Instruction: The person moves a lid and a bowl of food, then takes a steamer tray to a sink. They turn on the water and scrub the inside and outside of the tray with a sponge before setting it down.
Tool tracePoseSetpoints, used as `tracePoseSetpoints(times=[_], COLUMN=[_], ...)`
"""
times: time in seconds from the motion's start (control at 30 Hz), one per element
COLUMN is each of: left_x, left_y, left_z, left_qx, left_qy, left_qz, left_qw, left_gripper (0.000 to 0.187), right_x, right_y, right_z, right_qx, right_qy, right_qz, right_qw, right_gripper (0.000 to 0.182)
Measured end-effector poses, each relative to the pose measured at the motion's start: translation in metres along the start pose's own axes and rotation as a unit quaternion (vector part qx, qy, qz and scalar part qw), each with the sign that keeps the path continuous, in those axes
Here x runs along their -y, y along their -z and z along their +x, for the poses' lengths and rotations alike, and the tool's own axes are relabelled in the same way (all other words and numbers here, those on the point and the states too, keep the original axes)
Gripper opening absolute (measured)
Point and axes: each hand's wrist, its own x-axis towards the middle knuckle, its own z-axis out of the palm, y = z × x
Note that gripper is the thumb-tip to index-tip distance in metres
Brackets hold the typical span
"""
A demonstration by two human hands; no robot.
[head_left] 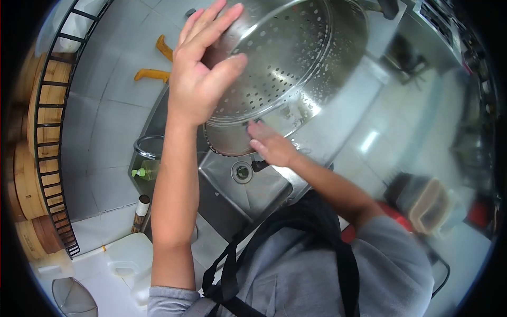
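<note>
A large stainless steel steamer pot (296,113) with a perforated base is tilted above the sink (232,182), its wall wet with drops. My left hand (203,74) is raised at the pot's left side, fingers stretched and thumb apart, seemingly resting against the rim. At the lower wall is my right hand (272,145), slightly blurred. Its fingertips press on the metal around a small dark thing (253,122), whose kind I cannot make out. Just below that hand a black handle (260,165) sticks out.
Yellow-orange tap handles (153,75) are on the tiled wall. A green soap bottle (150,170) and a curved metal spout (148,147) sit left of the sink. Bamboo steamers (29,179) fill a black rack (45,127). A white jug (129,253) stands lower left; plastic containers (428,203) are at right.
</note>
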Motion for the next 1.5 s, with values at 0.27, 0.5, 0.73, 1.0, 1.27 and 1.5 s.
tracePoseSetpoints(times=[0.27,0.5,0.73,1.0,1.27,1.5], left_x=[0.015,0.018,0.008,-0.007,-0.015,-0.004], left_y=[0.011,0.014,0.011,0.003,-0.005,0.002], left_z=[-0.007,-0.006,-0.004,0.003,0.005,0.014], left_qx=[-0.010,-0.013,0.008,0.009,0.017,0.023], left_qy=[-0.012,-0.026,-0.031,-0.035,-0.025,-0.068], left_qz=[0.018,0.036,0.084,0.083,0.079,0.077], left_qw=[1.000,0.999,0.996,0.996,0.996,0.994], left_gripper=[0.061,0.061,0.064,0.062,0.064,0.063], right_x=[0.108,0.022,0.139,0.003,0.092,0.062], right_y=[0.011,-0.003,0.033,0.005,0.015,0.004], right_z=[0.025,0.019,0.027,0.019,0.017,0.033], right_qx=[-0.051,0.001,-0.043,0.024,-0.045,-0.001], right_qy=[0.062,-0.048,0.133,-0.097,0.098,-0.137], right_qz=[0.455,0.024,0.574,-0.036,0.551,0.092], right_qw=[0.887,0.999,0.807,0.994,0.828,0.986], right_gripper=[0.060,0.061,0.068,0.066,0.068,0.068])
